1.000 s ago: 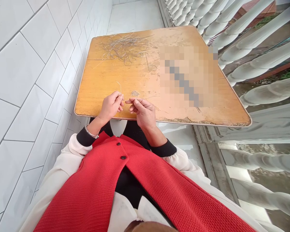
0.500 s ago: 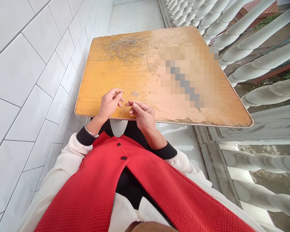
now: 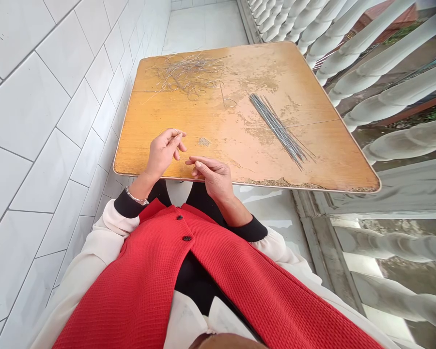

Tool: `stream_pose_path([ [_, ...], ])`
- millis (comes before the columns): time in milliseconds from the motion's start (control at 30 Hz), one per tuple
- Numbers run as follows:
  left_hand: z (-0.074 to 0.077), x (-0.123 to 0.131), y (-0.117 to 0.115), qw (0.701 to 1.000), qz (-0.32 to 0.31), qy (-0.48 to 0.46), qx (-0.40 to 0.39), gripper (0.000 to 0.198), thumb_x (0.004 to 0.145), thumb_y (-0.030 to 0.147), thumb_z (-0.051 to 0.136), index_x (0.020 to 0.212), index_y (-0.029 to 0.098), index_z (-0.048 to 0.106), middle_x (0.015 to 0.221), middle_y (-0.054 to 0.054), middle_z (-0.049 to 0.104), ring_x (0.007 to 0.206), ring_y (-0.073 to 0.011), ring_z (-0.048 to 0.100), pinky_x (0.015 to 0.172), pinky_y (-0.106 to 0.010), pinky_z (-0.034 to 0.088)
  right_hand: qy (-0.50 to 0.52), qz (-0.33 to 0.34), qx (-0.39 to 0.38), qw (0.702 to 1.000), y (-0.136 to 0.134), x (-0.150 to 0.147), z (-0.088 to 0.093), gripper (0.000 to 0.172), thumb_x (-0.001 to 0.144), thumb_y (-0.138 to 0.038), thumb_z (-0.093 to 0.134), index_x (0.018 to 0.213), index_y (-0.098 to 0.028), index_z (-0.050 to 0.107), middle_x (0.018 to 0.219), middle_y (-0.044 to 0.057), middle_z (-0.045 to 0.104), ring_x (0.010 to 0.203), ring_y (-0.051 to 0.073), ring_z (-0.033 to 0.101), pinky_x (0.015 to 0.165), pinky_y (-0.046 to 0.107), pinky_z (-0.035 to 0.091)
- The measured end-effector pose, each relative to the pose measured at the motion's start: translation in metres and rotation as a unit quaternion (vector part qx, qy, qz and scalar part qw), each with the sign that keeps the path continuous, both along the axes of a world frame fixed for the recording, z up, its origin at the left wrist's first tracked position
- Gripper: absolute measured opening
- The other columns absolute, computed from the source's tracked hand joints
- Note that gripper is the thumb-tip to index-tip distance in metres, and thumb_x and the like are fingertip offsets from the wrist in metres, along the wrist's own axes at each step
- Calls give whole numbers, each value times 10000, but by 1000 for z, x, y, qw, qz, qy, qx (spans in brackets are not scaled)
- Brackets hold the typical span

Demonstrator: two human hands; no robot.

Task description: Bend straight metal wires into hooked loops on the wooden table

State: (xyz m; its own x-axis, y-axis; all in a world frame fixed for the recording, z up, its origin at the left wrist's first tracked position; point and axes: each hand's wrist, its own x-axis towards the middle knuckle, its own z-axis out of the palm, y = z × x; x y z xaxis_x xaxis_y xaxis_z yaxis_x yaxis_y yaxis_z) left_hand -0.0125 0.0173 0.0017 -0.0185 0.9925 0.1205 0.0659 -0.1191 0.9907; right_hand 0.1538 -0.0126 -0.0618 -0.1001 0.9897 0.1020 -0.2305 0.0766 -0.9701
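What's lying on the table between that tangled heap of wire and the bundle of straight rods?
In the head view, a thin loose wire ending in a small loop lies on the worn wooden tabletop, between the tangled wire and the bundle of straight rods.

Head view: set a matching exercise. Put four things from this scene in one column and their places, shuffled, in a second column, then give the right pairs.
Things:
1) tangled pale strands
2) bundle of thin straight rods
3) metal bracelet
4) red knit vest

Places:
A) around the wrist of the left hand
B) buttoned over the person's torso
C) in a loose heap at the far left of the wooden tabletop
D) lying aslant on the right part of that tabletop

Pairs: 1-C, 2-D, 3-A, 4-B
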Motion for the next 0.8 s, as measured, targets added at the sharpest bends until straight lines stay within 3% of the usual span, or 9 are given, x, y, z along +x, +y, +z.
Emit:
stream_pose_path([
  [100,2,-3,-1,1000,-16,-4,-11,199,1069,176,524,920,175,656,625,70,616,420,-9,463,477,-139,383,-19,-5,14,1000,6,10,-2,261,755,-416,866,989,-301,861,959,11,827,597,91,614,589,262,557],
  [233,8,-6,-4,998,-61,-4,-30,222,1063,203,544,880,165,663,579,69,580,395,-10,414,448,-149,335,-79,-69,80,991,27,36,0,156,801,-322,836,950,-274,846,933,15,808,608,100,627,606,274,553],
  [367,10,-7,-5,990,-135,15,-48,242,1059,220,556,858,160,675,522,72,537,367,-12,364,444,-161,294,-151,-98,156,971,47,55,29,141,830,-197,801,940,-279,832,940,17,781,667,128,667,639,297,577],
  [467,12,-8,-7,978,-201,19,-60,237,1048,242,583,854,156,689,503,66,515,373,-19,353,454,-173,278,-201,-34,213,956,55,51,63,260,805,-130,808,983,-318,835,1074,25,781,862,167,718,795,331,612],
  [567,15,-9,-9,962,-264,20,-63,232,1018,281,628,838,155,701,487,61,490,394,-37,378,462,-188,280,-236,64,255,935,61,37,89,274,759,-134,836,945,-336,839,1149,14,786,1054,225,726,932,386,608],
  [667,16,-12,-10,947,-316,20,-60,220,982,303,655,829,156,711,481,58,478,411,-49,376,465,-197,280,-238,129,262,926,68,24,97,218,730,-149,859,856,-325,833,1111,1,799,1052,239,733,970,431,594],
  [800,16,-13,-12,940,-338,16,-50,224,950,338,667,822,163,722,462,60,451,423,-59,361,469,-207,284,-208,144,234,939,74,18,93,147,723,-174,881,733,-289,790,970,5,799,976,239,745,936,458,601],
])
